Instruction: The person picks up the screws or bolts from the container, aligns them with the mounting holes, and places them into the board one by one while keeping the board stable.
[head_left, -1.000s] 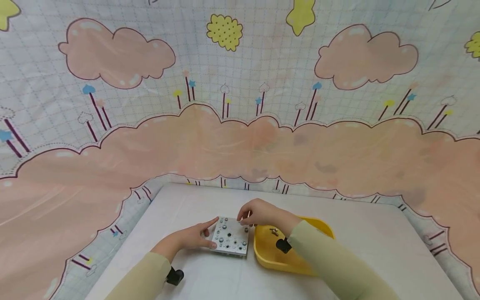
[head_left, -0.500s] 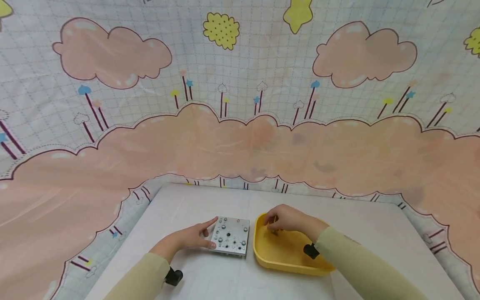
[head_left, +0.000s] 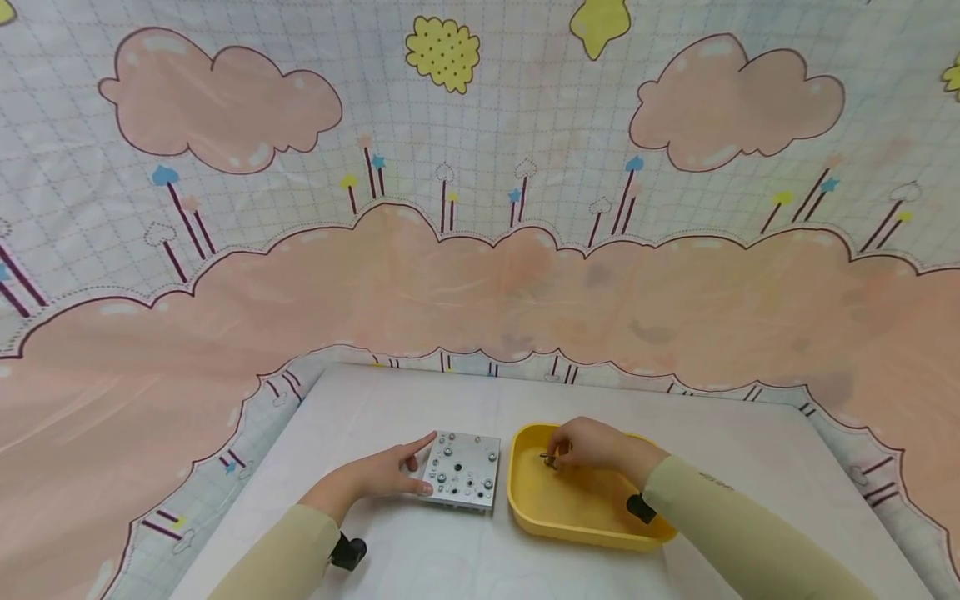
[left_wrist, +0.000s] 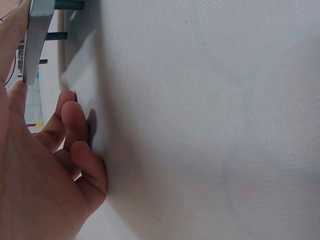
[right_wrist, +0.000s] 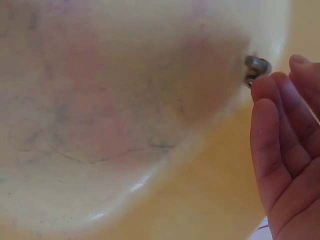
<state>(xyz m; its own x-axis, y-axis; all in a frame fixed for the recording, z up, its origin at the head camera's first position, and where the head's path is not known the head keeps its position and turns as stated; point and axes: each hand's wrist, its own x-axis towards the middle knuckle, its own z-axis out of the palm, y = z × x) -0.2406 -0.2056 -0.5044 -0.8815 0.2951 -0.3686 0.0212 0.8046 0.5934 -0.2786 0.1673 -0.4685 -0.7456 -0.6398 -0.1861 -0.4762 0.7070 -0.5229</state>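
Observation:
My left hand (head_left: pixel 386 474) grips the left side of a square metal plate (head_left: pixel 468 468), thumb near its close corner and index finger at the far one. Several bolt heads and dark holes mark its top. In the left wrist view, threaded bolts (left_wrist: pixel 69 5) stick out of the plate's underside, and the other fingers curl near the tabletop. My right hand (head_left: pixel 592 443) reaches down into a yellow tray (head_left: pixel 585 533). Its fingertips are right at a few small metal screws (right_wrist: pixel 257 66); in the right wrist view a gap shows between the fingertips.
A white cloth-covered table (head_left: pixel 405 550) lies under everything. Behind it hangs a patterned curtain (head_left: pixel 480 292) with clouds and stars. The tray stands just right of the plate, its raised rim close to the plate's right edge.
My right hand has moved from over the plate's far right part, rightward and down into the tray to the screws. The left hand has stayed at the plate.

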